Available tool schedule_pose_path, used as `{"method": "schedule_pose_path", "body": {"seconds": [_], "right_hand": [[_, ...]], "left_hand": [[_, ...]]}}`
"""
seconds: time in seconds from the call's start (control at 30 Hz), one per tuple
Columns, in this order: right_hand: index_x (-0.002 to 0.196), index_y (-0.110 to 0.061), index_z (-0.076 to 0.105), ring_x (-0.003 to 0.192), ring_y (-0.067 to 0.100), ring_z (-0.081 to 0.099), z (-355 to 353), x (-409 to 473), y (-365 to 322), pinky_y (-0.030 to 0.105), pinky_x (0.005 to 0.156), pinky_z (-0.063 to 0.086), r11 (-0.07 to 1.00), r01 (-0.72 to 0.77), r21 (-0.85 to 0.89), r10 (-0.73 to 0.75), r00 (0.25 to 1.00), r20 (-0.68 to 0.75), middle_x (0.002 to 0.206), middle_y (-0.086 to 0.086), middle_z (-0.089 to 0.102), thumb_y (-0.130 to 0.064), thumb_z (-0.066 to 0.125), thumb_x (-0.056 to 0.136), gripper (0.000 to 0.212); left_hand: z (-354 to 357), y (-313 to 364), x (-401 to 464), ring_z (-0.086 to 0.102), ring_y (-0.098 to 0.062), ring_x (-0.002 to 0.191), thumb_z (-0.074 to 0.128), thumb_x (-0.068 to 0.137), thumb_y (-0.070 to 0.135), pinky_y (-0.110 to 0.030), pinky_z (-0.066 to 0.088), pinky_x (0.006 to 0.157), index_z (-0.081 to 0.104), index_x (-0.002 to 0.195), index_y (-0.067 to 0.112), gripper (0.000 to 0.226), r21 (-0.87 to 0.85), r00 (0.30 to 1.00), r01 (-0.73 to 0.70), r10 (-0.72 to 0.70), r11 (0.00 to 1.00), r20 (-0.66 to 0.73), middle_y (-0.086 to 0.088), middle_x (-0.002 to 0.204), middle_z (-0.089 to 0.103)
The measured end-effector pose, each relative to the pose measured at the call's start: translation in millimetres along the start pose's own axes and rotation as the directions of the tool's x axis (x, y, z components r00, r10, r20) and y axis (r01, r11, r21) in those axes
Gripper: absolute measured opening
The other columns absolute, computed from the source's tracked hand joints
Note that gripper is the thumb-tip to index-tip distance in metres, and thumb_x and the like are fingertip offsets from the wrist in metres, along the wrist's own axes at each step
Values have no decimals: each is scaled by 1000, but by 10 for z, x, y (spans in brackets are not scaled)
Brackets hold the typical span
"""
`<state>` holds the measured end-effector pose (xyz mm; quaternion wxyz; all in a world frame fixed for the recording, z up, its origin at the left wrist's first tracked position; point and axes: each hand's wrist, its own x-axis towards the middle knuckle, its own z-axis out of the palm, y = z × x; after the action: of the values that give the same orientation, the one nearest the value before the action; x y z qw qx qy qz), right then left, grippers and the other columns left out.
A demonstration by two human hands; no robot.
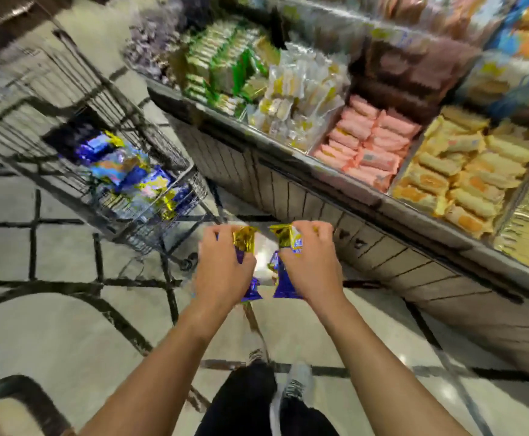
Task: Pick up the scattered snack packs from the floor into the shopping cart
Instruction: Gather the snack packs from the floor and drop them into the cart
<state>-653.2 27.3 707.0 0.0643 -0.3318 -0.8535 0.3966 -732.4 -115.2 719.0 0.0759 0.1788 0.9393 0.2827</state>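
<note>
My left hand [222, 269] grips a blue and gold snack pack [245, 238], whose gold end sticks out above the fingers. My right hand [312, 265] holds a second blue and gold snack pack [283, 283] beside it. Both hands are raised side by side over the floor, a short way right of the shopping cart [194, 180]. The wire cart stands at the left and holds several blue and gold snack packs [131, 174] in its basket. The picture is blurred by motion.
A long store shelf [319, 171] runs along the right, filled with green, yellow, pink and orange packets. The tiled floor [68, 309] has dark lines. My legs and shoes [294, 382] are below the hands. A dark round object [11, 401] sits at the bottom left.
</note>
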Motion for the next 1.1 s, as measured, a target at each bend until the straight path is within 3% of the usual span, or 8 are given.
{"method": "schedule_pose_path", "body": {"seconds": [0.1,0.23,0.37,0.53,0.8,0.97,1.1], "right_hand": [[112,-32,55,112,23,51,234,-50,-515,41,86,49,991,132,15,-133,989,68,122,-4,39,-34,59,74,38],[119,-29,58,116,21,50,591,-241,-1212,39,92,48,956,292,15,-291,946,145,126,-2,40,-26,63,75,44],[122,-27,61,117,20,49,1044,-532,-1826,39,92,49,908,419,27,-417,894,161,125,1,43,-24,64,74,48],[120,-25,62,116,16,46,1768,-1029,-2451,36,98,45,896,444,36,-444,884,149,122,2,46,-34,53,67,54],[121,-30,60,115,9,45,2947,-1590,-3459,36,92,47,873,488,27,-482,850,214,122,-3,47,-30,66,78,43],[123,-29,59,111,15,50,3505,-1535,-4102,38,85,50,858,514,0,-503,840,205,124,-3,43,-32,66,78,45],[125,-29,57,111,14,49,3958,-1211,-4547,32,81,45,854,521,16,-514,838,184,125,-3,42,-28,67,79,47]], "left_hand": [[-558,-340,-133,46,-32,109,66,79,20,-41,39,95,54,120,17,42,-26,987,119,-121,993,-103,-8,119,44],[-1163,-843,-421,46,-28,112,62,82,27,-37,39,84,51,123,25,43,-66,954,227,-235,972,-188,-3,124,42],[-1633,-1406,-667,45,-30,119,66,79,20,-42,43,97,53,123,23,46,-116,923,268,-289,956,-253,-4,126,42],[-2247,-2103,-966,42,-23,119,67,81,24,-39,46,92,51,123,26,45,-116,910,277,-299,954,-288,1,127,38],[-3103,-3267,-1018,44,-23,115,69,81,27,-39,47,82,45,123,23,48,-161,868,329,-365,930,-336,1,126,41],[-3557,-3829,-737,43,-20,115,70,82,27,-36,45,77,44,122,23,48,-164,856,333,-371,929,-361,1,126,42],[-3863,-4249,-247,43,-17,112,70,83,27,-30,41,70,43,124,24,49,-129,862,321,-346,938,-371,2,127,41]]}}
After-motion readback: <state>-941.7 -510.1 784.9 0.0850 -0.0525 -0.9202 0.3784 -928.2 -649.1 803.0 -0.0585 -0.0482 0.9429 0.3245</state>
